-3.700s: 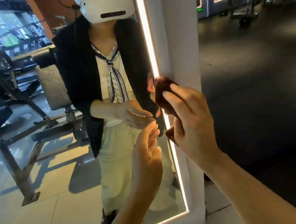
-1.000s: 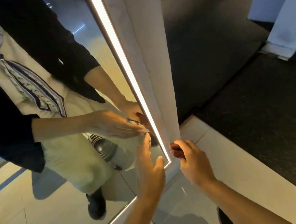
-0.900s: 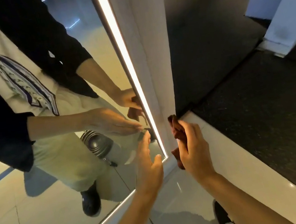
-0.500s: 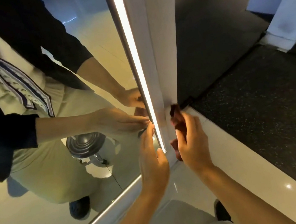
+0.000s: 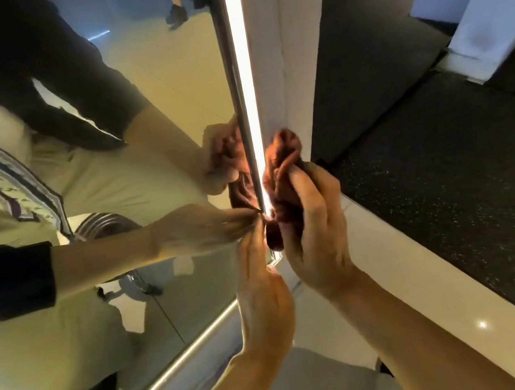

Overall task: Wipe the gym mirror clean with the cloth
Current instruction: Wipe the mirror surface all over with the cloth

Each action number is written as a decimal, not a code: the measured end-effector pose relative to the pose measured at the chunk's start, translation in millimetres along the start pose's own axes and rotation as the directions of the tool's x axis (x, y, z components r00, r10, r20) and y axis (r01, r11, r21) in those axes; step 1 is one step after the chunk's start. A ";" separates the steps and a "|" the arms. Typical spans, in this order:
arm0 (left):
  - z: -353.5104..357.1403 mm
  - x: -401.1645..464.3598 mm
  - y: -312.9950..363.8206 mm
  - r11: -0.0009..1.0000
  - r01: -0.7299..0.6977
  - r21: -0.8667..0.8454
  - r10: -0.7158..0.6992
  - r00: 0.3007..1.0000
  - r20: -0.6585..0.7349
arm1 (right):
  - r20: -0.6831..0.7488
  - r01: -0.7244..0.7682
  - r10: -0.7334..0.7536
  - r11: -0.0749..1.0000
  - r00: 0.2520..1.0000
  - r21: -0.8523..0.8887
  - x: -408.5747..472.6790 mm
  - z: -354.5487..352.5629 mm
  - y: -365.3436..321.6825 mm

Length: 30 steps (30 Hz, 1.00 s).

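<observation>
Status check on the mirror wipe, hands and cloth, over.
Right hand grips the bunched red cloth against the lit strip at the mirror edge. Left hand open, fingertips on the glass. Nothing blocking.

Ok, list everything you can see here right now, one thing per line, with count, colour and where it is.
mirror: one, reflects the person and pale floor, fills the left half.
light strip: one, glowing white, along the mirror's right and bottom edges.
mirror frame: one, white, right of the strip.
cloth: one, dark red, bunched against the lit edge near the lower corner.
dark floor: one area, black speckled, right side.
pale ledge: one, cream, running along the dark floor.
left hand: one, fingers straight, fingertips on the glass by the corner.
right hand: one, grips the cloth.
</observation>
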State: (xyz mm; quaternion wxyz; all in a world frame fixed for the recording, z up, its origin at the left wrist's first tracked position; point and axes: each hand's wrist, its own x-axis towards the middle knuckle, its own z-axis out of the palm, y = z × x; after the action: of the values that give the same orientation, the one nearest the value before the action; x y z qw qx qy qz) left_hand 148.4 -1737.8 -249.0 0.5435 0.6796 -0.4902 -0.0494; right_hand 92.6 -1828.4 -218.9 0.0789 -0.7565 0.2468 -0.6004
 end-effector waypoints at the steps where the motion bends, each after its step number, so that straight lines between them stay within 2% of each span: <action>1: 5.3 -2.7 -7.3 0.999 -0.048 -0.008 0.048 0.999 -0.018 | 0.040 0.078 -0.075 0.995 0.996 -0.058 -5.9 5.9 9.5; 3: 13.9 -9.4 -22.7 0.995 -0.085 -0.058 0.082 0.995 -0.048 | 0.126 0.143 -0.123 0.975 0.984 -0.169 -34.2 8.9 31.5; 5: 19.5 -20.3 -42.3 0.991 -0.105 -0.082 0.099 0.993 -0.064 | 0.139 0.115 -0.086 0.969 0.987 -0.218 -69.4 6.1 47.1; 8: 29.2 -35.3 -73.7 0.987 -0.130 -0.089 0.123 0.989 -0.076 | -0.054 0.006 -0.012 0.993 0.998 -0.122 -80.2 13.3 51.9; 10: 40.9 -41.5 -93.2 0.979 -0.180 -0.095 0.172 0.981 -0.088 | -0.202 -0.001 -0.006 0.999 0.979 -0.035 -66.1 26.1 52.0; 12: 52.1 -46.1 -108.3 0.971 -0.216 -0.107 0.205 0.974 -0.099 | -0.210 0.053 -0.058 0.998 0.976 -0.029 -67.5 39.5 59.1; 14: 62.4 -48.8 -120.0 0.968 -0.226 -0.107 0.214 0.971 -0.110 | -0.152 0.074 -0.080 0.996 0.985 -0.045 -92.5 46.6 73.0; 16: 71.1 -51.2 -129.3 0.963 -0.252 -0.101 0.238 0.963 -0.129 | -0.130 0.010 -0.013 1.000 0.991 -0.023 -122.2 48.6 84.5; 19: 81.5 -53.3 -138.6 0.955 -0.268 -0.130 0.251 0.958 -0.137 | -0.234 -0.126 0.136 0.990 0.963 0.055 -131.3 49.8 84.8; 21: 84.3 -53.2 -141.5 0.953 -0.275 -0.126 0.256 0.955 -0.148 | -0.278 -0.165 0.182 0.983 0.943 0.086 -117.3 51.4 76.5; 24: 83.2 -51.8 -141.1 0.947 -0.304 -0.106 0.287 0.946 -0.152 | -0.211 -0.201 0.219 0.974 0.953 0.105 -114.9 55.3 74.9; 28: 80.2 -52.2 -135.8 0.961 -0.256 -0.103 0.241 0.961 -0.136 | -0.131 -0.404 0.410 0.912 0.902 0.076 -143.4 55.5 78.6; 30: 77.1 -53.0 -134.6 0.967 -0.245 -0.072 0.235 0.964 -0.120 | -0.151 -0.368 0.388 0.919 0.909 0.142 -133.5 53.2 73.4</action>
State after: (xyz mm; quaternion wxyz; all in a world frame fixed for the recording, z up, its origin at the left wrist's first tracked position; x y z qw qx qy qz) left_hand 157.3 -1762.5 -410.8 0.6005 0.5929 -0.5355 0.0336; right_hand 101.6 -1838.8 -379.7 0.2133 -0.6328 0.3612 -0.6508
